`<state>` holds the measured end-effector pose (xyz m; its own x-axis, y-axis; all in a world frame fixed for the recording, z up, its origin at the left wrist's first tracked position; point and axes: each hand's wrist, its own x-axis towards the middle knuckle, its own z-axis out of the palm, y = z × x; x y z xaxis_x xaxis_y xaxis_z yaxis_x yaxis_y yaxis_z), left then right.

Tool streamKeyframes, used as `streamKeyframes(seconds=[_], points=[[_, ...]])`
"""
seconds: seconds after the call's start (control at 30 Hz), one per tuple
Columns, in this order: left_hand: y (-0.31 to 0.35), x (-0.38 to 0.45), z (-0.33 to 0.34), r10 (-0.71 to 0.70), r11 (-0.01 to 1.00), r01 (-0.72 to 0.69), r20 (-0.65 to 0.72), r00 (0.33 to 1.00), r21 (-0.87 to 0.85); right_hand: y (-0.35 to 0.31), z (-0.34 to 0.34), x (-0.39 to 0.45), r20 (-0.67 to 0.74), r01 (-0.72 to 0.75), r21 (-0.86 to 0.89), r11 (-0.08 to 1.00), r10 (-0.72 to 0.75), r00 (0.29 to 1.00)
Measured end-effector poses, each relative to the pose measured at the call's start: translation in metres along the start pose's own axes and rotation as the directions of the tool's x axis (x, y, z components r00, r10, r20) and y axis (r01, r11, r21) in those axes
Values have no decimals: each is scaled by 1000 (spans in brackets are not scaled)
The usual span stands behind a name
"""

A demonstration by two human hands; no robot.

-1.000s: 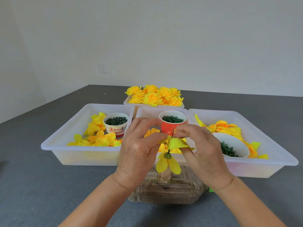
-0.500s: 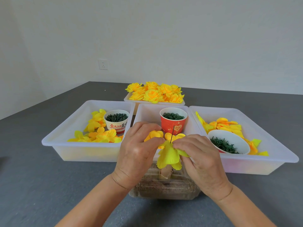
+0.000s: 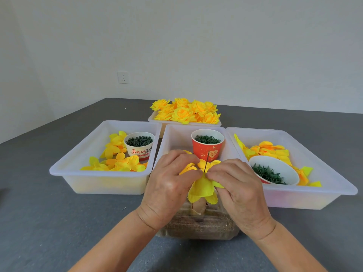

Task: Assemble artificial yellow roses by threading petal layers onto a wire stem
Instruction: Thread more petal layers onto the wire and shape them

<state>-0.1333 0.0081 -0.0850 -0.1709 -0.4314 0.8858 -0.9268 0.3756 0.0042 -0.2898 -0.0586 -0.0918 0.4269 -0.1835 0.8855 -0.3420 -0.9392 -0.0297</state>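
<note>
- Tabletop (image 3: 49,222), grey, lay beneath both hands and carried every item listed.
- Right tray (image 3: 334,185), white plastic, sat to the right of the right-hand fingers; it held loose yellow and orange petals and a tilted white cup (image 3: 282,167) of dark green pieces.
- Left tray (image 3: 64,169), white plastic, sat left of the left-hand fingers; it held yellow petals and a cream cup (image 3: 139,152) with red print, filled with dark green pieces.
- Middle tray (image 3: 176,134) stood directly beyond the fingertips, with a red cup (image 3: 207,149) of green rings inside.
- Far tray (image 3: 155,120) lay well beyond the fingers, heaped with finished roses (image 3: 185,112).
- Clear box (image 3: 198,226) of brownish filling sat below the fingers, between the wrists, a pale post rising from it.
- Left hand (image 3: 169,185) had fingers curled, thumb and forefinger pinching the petal layer at the wire.
- Right hand (image 3: 235,185) had fingers curled likewise, pinching the same layer from the opposite side.
- Petal layer (image 3: 202,190), yellow, hung downward between the two pinches, just below the fingertips.
- Wire stem (image 3: 206,163), thin and dark, rose nearly upright from between the fingertips, in front of the red cup.
</note>
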Motion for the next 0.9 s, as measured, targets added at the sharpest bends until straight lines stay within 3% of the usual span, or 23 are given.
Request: streamKeyframes(seconds=[0.2, 0.37, 0.57, 0.9], points=[[0, -1, 2, 19, 1000, -19, -5, 1000, 7, 1, -2, 2, -9, 26, -3, 1000, -26, 1000], [1, 0, 1, 13, 1000, -13, -23, 1000, 9, 1, 0, 4, -29, -144, 128, 981, 149, 988], [0, -5, 3, 83, 995, -82, -7, 997, 64, 2, 2, -1, 55, 69, -85, 994, -65, 996], [-2, -10, 1, 33, 999, -34, 23, 999, 31, 2, 1, -6, 62, 0, -6, 1000, 1, 998]])
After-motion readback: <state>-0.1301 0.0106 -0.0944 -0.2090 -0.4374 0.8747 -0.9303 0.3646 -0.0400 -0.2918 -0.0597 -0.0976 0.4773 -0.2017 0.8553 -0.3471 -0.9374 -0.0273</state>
